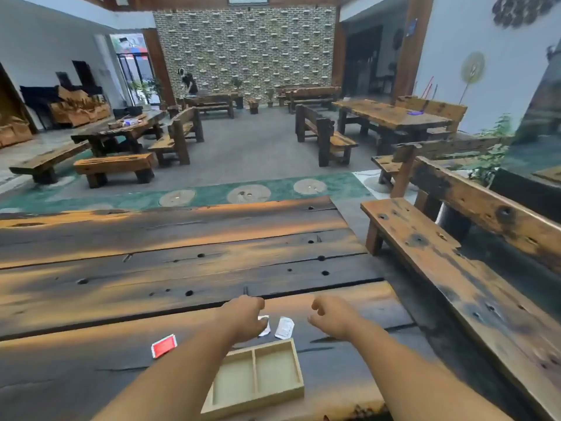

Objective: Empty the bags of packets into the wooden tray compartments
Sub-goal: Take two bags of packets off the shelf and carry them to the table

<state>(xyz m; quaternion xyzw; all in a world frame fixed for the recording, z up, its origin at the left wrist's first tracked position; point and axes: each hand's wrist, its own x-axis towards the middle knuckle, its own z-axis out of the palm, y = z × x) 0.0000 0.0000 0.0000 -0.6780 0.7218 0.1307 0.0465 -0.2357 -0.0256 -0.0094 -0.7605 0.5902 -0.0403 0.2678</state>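
While the wooden tray [258,401] lies at the near edge of the tabletop [182,268], both of its two compartments show only bare wood. Three packets lie outside it on the tabletop. One red packet [164,345] is off to the tray's left. Two more lie just beyond its far rim: the right white packet [284,328] in full view, and the left white packet [266,327] half hidden under the left grip [243,317]. Whether that grip pinches it cannot be told. The right grip [331,317] hovers loosely curled, holding nothing.

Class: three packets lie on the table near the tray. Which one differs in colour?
The red packet, alone on the left. The white packet and its white neighbour lie beyond the wooden tray.
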